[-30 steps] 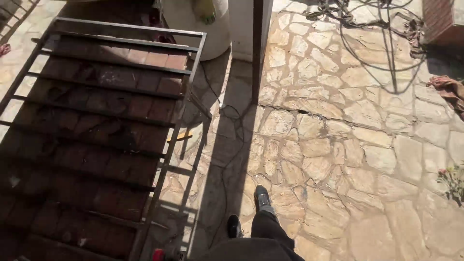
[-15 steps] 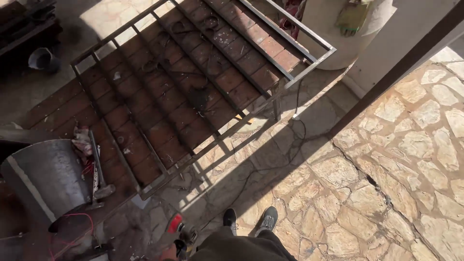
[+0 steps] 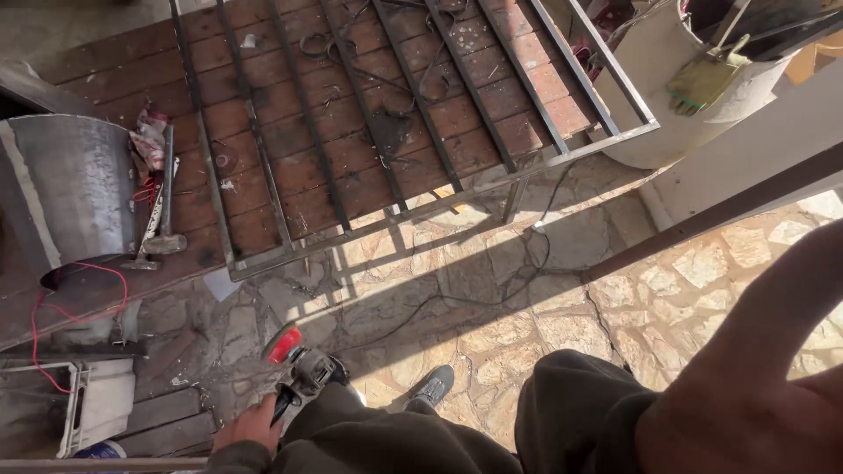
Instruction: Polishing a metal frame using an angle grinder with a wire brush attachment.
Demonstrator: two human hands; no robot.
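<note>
My left hand (image 3: 250, 427) is at the bottom left, closed around the handle of a grey angle grinder (image 3: 303, 370) with a red part at its front, held low beside my leg. My right hand (image 3: 760, 369) fills the bottom right corner, close to the camera and blurred, and its fingers do not show. Ahead, a welded metal bar frame (image 3: 395, 114) lies flat on a brown plank platform (image 3: 263, 167), its near corner overhanging the stone floor (image 3: 492, 325). My dark trousers and one shoe (image 3: 432, 384) are below.
A hammer (image 3: 160, 211) and a rag lie on the planks beside a grey metal drum (image 3: 75, 189). A red wire (image 3: 79, 281) loops down to a white box (image 3: 92, 405). A white barrel (image 3: 663, 96) holds gloves (image 3: 702, 79). A black cable (image 3: 527, 263) crosses the stones.
The view has moved closer over the frame's near corner. The grinder and my left hand now show at the bottom left, and my right hand has come into the lower right.
</note>
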